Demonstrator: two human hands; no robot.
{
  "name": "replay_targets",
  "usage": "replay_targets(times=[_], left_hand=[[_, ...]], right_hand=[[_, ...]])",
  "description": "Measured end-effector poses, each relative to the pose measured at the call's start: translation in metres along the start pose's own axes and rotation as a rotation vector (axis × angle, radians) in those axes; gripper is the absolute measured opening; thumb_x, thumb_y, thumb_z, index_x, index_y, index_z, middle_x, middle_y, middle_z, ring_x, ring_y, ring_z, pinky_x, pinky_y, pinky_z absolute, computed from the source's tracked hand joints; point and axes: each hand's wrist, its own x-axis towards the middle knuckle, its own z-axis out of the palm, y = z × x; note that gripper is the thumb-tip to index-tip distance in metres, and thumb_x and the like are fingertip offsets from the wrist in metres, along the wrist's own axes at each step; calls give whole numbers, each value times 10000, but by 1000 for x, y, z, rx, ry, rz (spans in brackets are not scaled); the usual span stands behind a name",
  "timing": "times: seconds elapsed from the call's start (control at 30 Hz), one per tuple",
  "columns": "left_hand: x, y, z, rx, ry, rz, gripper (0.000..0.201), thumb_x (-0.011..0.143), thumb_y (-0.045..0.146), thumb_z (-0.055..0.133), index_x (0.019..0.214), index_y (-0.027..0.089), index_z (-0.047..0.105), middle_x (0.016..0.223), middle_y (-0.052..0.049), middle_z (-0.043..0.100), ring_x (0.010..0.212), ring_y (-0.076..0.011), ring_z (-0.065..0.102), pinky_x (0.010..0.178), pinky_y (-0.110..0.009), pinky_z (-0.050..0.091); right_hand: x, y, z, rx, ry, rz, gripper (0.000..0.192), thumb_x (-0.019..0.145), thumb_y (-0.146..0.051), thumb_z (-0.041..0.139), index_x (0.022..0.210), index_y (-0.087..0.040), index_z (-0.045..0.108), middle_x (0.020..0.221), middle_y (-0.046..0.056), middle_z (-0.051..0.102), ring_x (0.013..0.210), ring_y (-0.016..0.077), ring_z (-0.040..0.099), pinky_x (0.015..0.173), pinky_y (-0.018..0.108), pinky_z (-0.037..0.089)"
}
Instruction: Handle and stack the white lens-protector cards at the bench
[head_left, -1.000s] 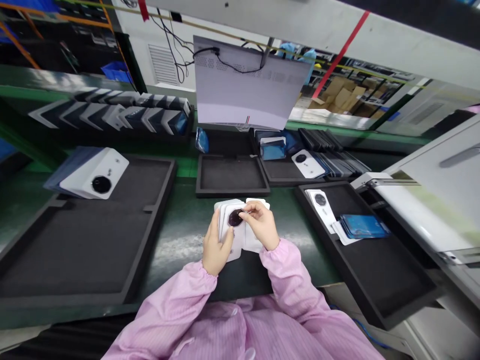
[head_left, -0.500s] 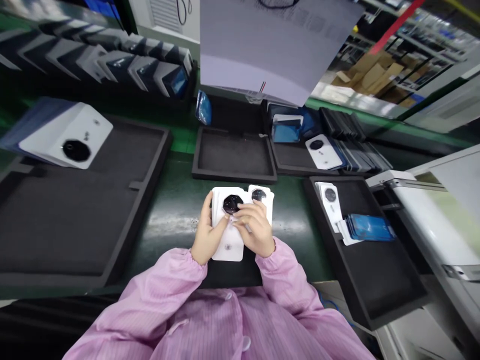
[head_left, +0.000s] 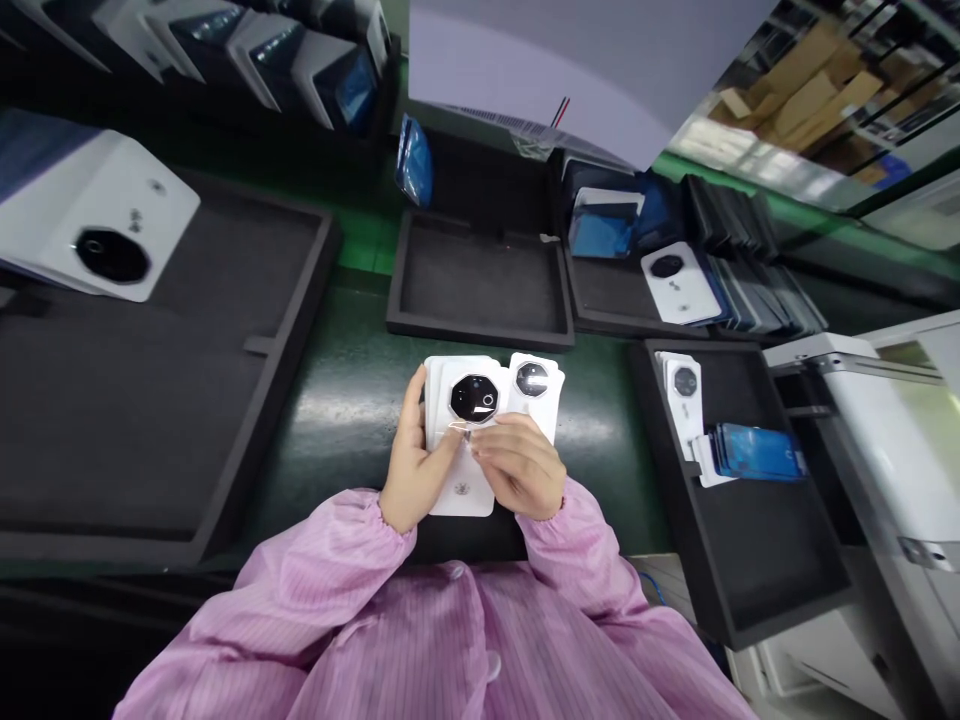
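Observation:
A small stack of white phone back covers (head_left: 463,490), the top one with a dark octagonal camera window, lies in front of me. My left hand (head_left: 415,462) grips this stack by its left side, fingers along the edge and thumb on the face just below the window. With bent fingers, my right hand (head_left: 521,462) pinches a small clear film (head_left: 460,430) below the window, close to my left thumb. Other white phone back covers (head_left: 536,385) with a round camera window are beside the stack, partly hidden by my right hand.
A large black tray (head_left: 277,370) at left bears a stack of large white covers (head_left: 142,215). Ahead stands a smaller black tray (head_left: 480,330). The right tray (head_left: 780,560) holds white covers and blue-filmed pieces (head_left: 757,452). Racks of covers (head_left: 300,70) line the back.
The view has tilted down a little. My right hand has shifted slightly down and right, uncovering more of both camera windows. The clear film now shows between my hands.

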Motion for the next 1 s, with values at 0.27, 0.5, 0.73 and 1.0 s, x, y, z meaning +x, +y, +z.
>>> replay_targets(times=[0.27,0.5,0.73,1.0], left_hand=[[-2,-2,-1,27,-3,45,740,847,326,629,1471,305,233,1271,-90,587,1130,-252,603,1013,-445,454],[-4,-4,-1,32,-1,45,750,844,341,632,1473,316,225,1247,-83,594,1104,-251,613,988,-437,469],[-3,-1,0,24,-6,23,753,840,343,637,1471,302,229,1228,-85,603,1082,-242,621,965,-421,485],[-2,1,1,26,-4,2,749,835,360,639,1464,307,235,1212,-82,608,1078,-247,622,969,-430,479]], right_hand=[[5,-3,-4,-10,-32,-4,287,800,-63,623,1008,-261,626,846,15,759,839,193,734,789,402,596],[2,-3,-3,4,-37,-8,290,808,-98,624,1042,-270,630,868,12,759,867,191,726,798,395,589],[2,-3,-3,-21,-37,-27,287,782,-75,656,1015,-242,625,857,24,762,855,191,727,775,395,601],[2,-3,-4,-12,-41,-15,311,798,-93,648,1055,-265,618,873,7,760,878,178,720,770,371,597]])
